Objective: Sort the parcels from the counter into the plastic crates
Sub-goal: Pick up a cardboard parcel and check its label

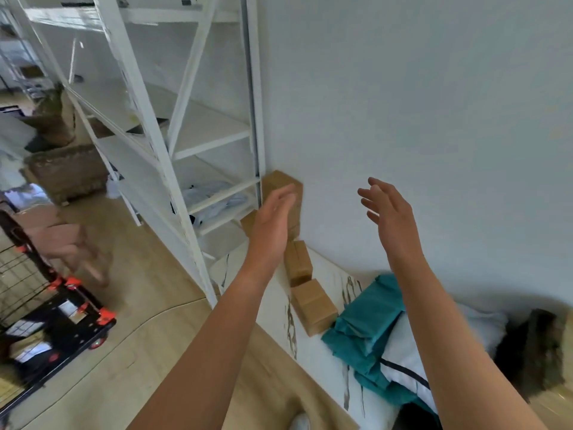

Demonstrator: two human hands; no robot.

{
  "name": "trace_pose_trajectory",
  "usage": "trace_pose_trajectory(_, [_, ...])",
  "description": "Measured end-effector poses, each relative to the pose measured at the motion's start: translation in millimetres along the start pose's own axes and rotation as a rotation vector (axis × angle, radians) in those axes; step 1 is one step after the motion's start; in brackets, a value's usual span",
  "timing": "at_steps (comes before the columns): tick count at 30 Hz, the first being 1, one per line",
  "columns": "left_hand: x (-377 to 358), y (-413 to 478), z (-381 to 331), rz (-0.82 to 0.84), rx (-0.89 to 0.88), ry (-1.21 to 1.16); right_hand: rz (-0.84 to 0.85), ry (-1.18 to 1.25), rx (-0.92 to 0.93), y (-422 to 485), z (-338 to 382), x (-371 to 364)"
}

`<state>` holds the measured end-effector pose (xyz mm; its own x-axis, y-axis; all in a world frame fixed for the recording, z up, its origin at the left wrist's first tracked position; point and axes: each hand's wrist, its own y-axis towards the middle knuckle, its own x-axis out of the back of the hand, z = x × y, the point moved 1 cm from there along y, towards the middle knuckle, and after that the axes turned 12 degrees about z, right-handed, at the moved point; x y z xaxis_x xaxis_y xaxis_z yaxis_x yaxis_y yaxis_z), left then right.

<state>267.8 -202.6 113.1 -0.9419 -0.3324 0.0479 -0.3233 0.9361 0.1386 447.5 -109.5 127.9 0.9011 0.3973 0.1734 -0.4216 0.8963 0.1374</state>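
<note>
Lying unsorted on the counter (328, 271) are cardboard boxes (314, 305) and teal mailer bags (369, 318), while left hand (273, 218) and right hand (387, 209) hover empty, fingers spread; no crate visible.

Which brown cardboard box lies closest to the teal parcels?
The cardboard box at the row's near end; the other boxes lie farther along the wall.

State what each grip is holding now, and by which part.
Nothing is held. The left grip is open and flat in front of the stacked cardboard boxes; the right grip is open and spread, before the wall.
</note>
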Motion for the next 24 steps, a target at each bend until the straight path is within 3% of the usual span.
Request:
trace_pose_trajectory(6, [48.6, 75.2, 34.3, -0.034, 0.062, 0.097, 0.058, 0.023, -0.023, 94.8, -42.0, -45.3])
trace_pose_trajectory(10, [62.0, 133.2, 68.5, -0.014, 0.189, 0.183, 0.105, 0.011, -0.139, 162.2, -91.1, -65.5])
trace_pose_trajectory(14, [56.1, 165.6, 146.8, 0.071, 0.467, 0.306, 0.136, -0.051, -0.342, 199.1, -167.8, -74.4])
trace_pose_trajectory(18, [33.3, 158.5, 236.9, 0.244, 0.851, 0.334, 0.162, -0.147, -0.629, 179.3, -254.4, -77.8])
trace_pose_trajectory(21, [16.2, 135.3, 289.4, 0.336, 1.127, 0.241, 0.228, -0.222, -0.818, 137.5, -317.4, -80.6])
trace_pose_trajectory(24, [-1.4, 118.1, 324.8, 0.465, 1.215, 0.116, 0.333, -0.301, -0.946, 95.1, -361.6, -89.5])
